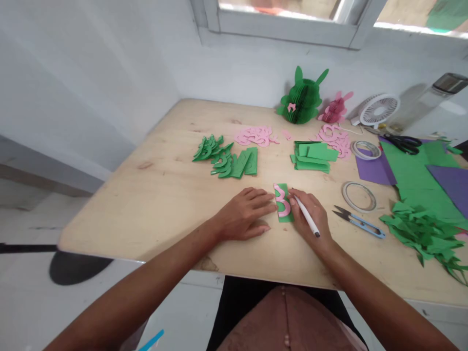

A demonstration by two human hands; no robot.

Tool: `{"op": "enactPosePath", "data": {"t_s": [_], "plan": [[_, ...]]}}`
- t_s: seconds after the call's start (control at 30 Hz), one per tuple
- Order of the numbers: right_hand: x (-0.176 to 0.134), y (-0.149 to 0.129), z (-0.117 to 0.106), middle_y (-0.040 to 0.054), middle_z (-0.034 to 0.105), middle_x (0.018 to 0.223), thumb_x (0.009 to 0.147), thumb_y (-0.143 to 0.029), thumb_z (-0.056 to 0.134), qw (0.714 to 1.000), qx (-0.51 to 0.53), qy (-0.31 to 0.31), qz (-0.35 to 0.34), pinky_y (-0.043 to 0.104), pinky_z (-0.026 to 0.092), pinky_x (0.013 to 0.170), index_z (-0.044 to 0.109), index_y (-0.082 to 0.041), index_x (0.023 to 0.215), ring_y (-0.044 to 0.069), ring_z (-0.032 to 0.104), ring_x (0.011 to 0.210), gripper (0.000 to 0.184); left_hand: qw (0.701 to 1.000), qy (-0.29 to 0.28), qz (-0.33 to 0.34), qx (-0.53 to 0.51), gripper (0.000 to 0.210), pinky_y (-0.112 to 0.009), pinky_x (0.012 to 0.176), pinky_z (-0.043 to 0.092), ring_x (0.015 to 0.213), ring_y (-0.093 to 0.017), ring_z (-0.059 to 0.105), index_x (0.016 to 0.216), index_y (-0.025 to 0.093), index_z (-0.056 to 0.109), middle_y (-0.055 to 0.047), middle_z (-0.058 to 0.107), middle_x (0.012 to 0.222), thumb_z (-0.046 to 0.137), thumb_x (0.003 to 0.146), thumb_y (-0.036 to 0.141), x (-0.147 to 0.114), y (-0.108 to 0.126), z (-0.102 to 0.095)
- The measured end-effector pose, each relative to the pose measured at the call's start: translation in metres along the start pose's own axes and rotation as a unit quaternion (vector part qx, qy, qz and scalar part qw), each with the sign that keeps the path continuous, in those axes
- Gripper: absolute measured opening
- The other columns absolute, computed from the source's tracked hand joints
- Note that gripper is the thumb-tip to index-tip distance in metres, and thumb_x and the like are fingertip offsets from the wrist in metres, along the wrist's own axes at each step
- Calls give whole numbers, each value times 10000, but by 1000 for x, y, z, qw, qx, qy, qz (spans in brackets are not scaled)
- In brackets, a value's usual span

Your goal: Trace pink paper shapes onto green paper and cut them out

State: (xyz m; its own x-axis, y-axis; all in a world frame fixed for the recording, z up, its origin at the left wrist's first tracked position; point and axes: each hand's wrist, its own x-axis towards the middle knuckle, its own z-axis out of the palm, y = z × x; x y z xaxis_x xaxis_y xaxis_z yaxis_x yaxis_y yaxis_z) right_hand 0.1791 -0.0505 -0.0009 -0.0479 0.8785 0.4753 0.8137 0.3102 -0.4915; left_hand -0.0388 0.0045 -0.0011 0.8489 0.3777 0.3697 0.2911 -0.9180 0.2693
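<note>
On the table in front of me lies a small green paper rectangle (286, 219) with a pink curved paper cutout (282, 201) on top of it. My left hand (245, 213) rests flat with fingers apart, its fingertips touching the left edge of the papers. A white pen (306, 214) is in my right hand (311, 212), its tip end by the right edge of the cutout and its dark end toward me. Blue thread snips (360, 224) lie just right of that hand. Green paper pieces (314, 157) are stacked beyond it, and curved green cutouts (223, 161) lie farther left.
Pink cutouts (258, 135) lie toward the back. Tape rolls (359, 197), black scissors (404, 144), green sheets (411, 168) and a heap of green scraps (424, 231) occupy the right. Paper honeycomb figures (302, 102) and a small fan (379, 109) stand by the wall.
</note>
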Motion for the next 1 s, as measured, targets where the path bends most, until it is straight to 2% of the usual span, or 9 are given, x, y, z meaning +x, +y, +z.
{"op": "enactPosePath", "data": {"t_s": [0.23,0.33,0.43,0.57,0.7,0.9,1.0], "plan": [[-2,6,4,67,721,1024,929,-297,456,998,11,-36,-48,373,480,809,635,-227,1101,232,649,909,259,998,14,-19,53,398,-453,987,403,1176,-269,508,1235,161,551,-116,568,1307,471,894,350,0,4,3],[-3,7,4,63,720,1035,935,-290,439,998,16,-40,-46,365,469,800,630,-229,1099,228,650,905,259,996,21,-28,81,355,-439,974,415,1138,-255,533,1202,157,575,-109,602,1259,437,909,303,-2,6,3],[-3,8,4,64,722,1030,930,-278,441,998,10,-44,-46,366,459,810,624,-224,1106,232,648,915,259,994,-7,-35,107,393,-442,973,410,1157,-259,519,1264,164,535,-113,559,1319,416,921,314,-1,9,2],[-3,12,6,73,724,1020,925,-271,450,997,-12,-53,-55,361,451,828,628,-223,1111,235,640,952,262,989,-59,-45,128,480,-464,1021,359,1245,-275,445,1355,219,458,-94,474,1412,418,923,423,3,19,2],[-3,12,5,84,729,998,922,-256,462,996,-15,-53,-63,361,447,814,627,-215,1119,240,641,955,260,984,-76,-75,146,486,-464,1049,319,1309,-283,375,1359,249,459,-74,435,1447,402,927,463,-3,32,2],[-6,8,1,97,733,966,912,-241,483,996,-13,-54,-73,368,450,786,629,-207,1129,247,648,935,265,974,-49,-151,162,443,-477,1029,346,1276,-290,420,1314,241,511,-86,465,1422,449,908,407,-33,47,-2],[-6,9,2,103,733,961,914,-232,469,996,-12,-47,-69,367,455,777,627,-191,1134,247,650,927,274,967,-5,-194,164,416,-464,1015,369,1261,-282,441,1289,209,530,-110,487,1397,435,912,354,-31,58,1]]}}
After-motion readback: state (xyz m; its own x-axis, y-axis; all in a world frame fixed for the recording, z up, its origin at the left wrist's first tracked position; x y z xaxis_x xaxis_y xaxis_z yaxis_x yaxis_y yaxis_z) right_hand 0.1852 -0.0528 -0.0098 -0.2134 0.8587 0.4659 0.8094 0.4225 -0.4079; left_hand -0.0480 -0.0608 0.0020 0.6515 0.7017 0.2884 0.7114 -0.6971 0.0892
